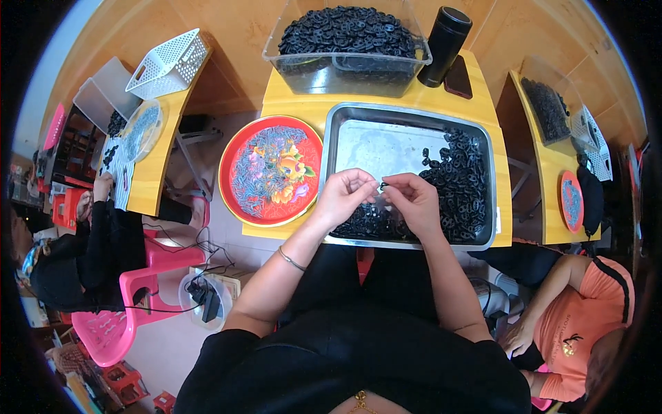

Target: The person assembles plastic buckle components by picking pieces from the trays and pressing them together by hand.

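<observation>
My left hand (347, 196) and my right hand (416, 202) meet over a rectangular metal tray (332, 138). Thumb and forefinger of the right pinch a small black plastic piece (383, 185). The left fingers are also pinched together, close against that piece; what they grip is too small to make out. Loose black plastic pieces (460, 179) fill the tray's right side, and more lie along its near edge, partly hidden under my hands. To the left, a red round tray (227, 165) with a flower pattern holds many thin grey metal pins (252, 176).
A clear bin (345, 84) heaped with black pieces stands at the table's back. Beside it are a black flask (447, 45) and a dark phone (458, 77). Co-workers sit at side tables left and right. A pink chair (131, 290) and cables are on the left.
</observation>
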A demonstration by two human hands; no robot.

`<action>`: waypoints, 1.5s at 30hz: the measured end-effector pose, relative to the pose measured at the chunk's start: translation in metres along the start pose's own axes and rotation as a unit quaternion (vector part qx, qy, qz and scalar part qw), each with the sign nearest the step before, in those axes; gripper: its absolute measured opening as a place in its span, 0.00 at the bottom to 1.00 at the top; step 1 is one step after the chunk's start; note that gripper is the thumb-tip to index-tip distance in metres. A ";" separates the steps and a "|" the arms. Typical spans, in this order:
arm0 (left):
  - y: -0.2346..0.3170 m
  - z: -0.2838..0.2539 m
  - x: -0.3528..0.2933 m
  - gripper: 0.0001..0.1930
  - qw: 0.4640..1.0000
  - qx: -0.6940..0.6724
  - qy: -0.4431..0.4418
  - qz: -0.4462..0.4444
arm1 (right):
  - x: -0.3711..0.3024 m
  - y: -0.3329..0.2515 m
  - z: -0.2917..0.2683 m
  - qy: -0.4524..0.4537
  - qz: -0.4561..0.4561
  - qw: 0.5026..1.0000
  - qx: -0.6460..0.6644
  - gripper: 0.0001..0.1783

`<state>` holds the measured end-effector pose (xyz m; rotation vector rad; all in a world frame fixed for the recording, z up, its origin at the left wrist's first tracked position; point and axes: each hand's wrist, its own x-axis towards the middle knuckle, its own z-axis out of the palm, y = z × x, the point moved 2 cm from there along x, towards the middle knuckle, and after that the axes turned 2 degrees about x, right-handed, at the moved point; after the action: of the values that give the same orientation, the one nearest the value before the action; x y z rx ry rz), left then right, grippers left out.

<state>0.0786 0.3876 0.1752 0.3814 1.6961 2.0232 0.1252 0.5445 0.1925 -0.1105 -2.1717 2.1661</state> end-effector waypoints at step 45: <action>0.009 0.058 0.009 0.06 0.831 0.502 -0.209 0.117 | 0.001 0.000 -0.038 0.152 -0.176 0.970 -0.072 0.09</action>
<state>0.0980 0.4397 0.1946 1.3082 2.3263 0.8555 0.1281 0.5819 0.1927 -0.0540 -1.9938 1.6800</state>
